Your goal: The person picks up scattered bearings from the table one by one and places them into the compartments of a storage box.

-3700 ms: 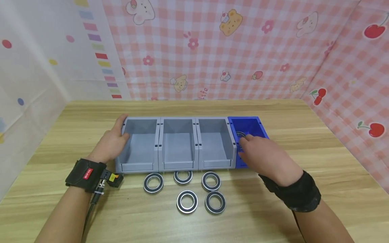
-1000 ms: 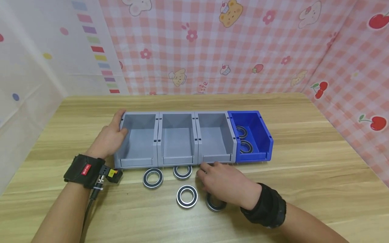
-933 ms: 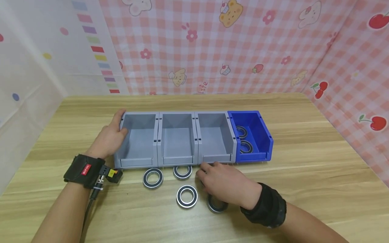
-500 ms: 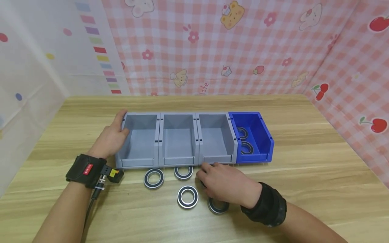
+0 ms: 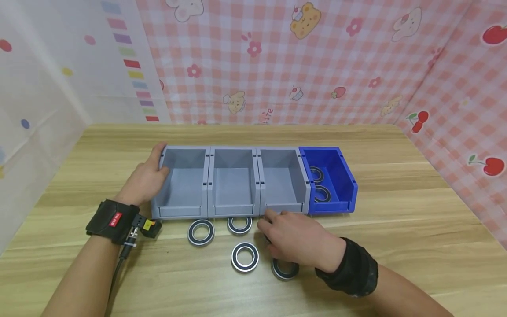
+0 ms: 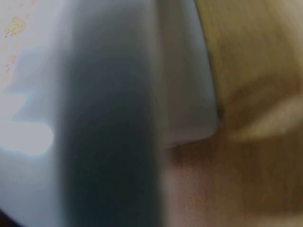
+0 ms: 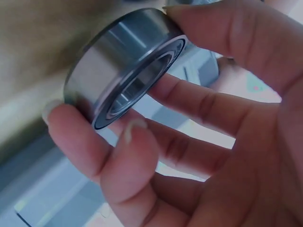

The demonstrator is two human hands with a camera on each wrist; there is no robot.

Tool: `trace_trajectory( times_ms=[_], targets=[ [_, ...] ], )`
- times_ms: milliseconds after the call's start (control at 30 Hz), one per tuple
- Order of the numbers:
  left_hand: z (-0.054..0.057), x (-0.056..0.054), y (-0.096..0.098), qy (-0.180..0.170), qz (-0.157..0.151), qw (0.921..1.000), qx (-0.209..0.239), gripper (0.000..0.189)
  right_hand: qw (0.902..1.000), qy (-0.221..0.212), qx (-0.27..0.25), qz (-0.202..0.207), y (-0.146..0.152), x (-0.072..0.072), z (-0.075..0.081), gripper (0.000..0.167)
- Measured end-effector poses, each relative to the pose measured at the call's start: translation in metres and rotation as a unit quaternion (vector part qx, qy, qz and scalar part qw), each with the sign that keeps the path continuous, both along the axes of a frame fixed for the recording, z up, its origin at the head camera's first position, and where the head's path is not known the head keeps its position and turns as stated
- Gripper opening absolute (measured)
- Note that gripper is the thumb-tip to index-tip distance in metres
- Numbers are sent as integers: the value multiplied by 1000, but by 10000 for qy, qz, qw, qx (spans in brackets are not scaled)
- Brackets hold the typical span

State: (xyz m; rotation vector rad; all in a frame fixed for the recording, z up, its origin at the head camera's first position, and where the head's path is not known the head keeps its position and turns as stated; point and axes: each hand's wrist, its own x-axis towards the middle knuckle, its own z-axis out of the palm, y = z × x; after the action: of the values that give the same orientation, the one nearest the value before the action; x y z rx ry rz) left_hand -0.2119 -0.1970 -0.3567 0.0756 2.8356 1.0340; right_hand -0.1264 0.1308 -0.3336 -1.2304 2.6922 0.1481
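A bearing (image 7: 111, 54) was pinched by the right hand (image 5: 303, 240), between its thumb and bent fingertips, just in front of the right-hand grey bin (image 5: 291, 207). The step in hand was judged to be a pick-up from the table (image 5: 178, 281); a firm hold on the outer rim and a clean lift, with no drag on the neighbouring bearing (image 5: 284, 277) partly covered by the hand, seemed to be called for next. Three more bearings (image 5: 235, 257) were spread to the left, one partly hidden by the front of the middle grey bin (image 5: 233, 209). Two others were contained in the blue bin (image 5: 332, 207), by its left wall. The left grey bin (image 5: 180, 211) was held at its outer wall by the left hand (image 5: 144, 178), the thumb laid over the rim; how tightly could not be told.

In the head view the pinched bearing was almost wholly covered; by the right wrist view its tilted steel side and bore were revealed. In the left wrist view, mostly blur was shown.
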Motion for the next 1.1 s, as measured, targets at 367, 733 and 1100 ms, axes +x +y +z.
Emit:
trace_trajectory(
  times_ms=[367, 733, 1100],
  targets=[
    [0, 0, 0, 6, 19, 10000, 14, 64, 9991, 45, -237, -360, 3, -6, 22, 29],
    [-1, 1, 1, 19, 8, 10000, 25, 64, 9962, -279, -419, -714, 6, -27, 27, 36],
    [1, 2, 1, 19, 35, 10000, 63, 64, 9915, -377, -796, -962, 11, -45, 24, 35]
  ],
)
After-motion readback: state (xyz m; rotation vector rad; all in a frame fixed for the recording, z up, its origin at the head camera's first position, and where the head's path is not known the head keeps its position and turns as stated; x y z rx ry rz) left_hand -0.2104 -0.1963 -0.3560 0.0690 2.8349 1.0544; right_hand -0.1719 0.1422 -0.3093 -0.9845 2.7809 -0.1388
